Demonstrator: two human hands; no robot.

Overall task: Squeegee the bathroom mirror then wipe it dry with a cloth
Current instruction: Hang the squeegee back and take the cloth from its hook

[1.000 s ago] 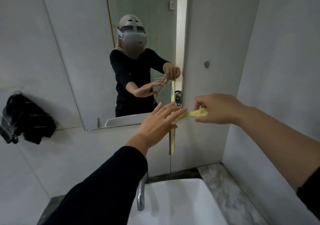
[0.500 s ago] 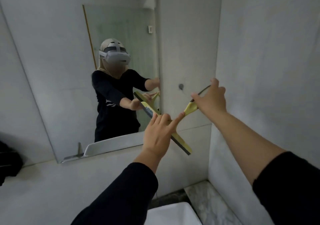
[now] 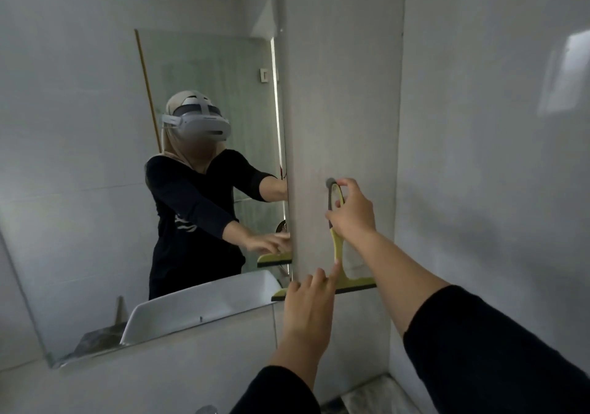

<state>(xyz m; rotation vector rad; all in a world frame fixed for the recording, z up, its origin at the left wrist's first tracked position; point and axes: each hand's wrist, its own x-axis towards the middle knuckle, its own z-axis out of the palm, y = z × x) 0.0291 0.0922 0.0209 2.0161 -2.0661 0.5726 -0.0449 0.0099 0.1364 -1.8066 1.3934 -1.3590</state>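
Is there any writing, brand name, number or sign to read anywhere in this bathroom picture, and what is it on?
No readable text anywhere.
White marking on the black top reflected in the wall mirror: too blurred to tell whether it is lettering.
Yellow-green squeegee with a black blade, held by the right hand: no label visible.
Small pale wall plate seen in the reflection: nothing legible.

No legible text or labels

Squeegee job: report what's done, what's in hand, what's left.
Done: nothing visible; the mirror shows no stroke marks. In hand: the right hand grips the squeegee handle by a wall hook; the left hand touches its blade end. Left: squeegeeing, then wiping; no cloth in view.
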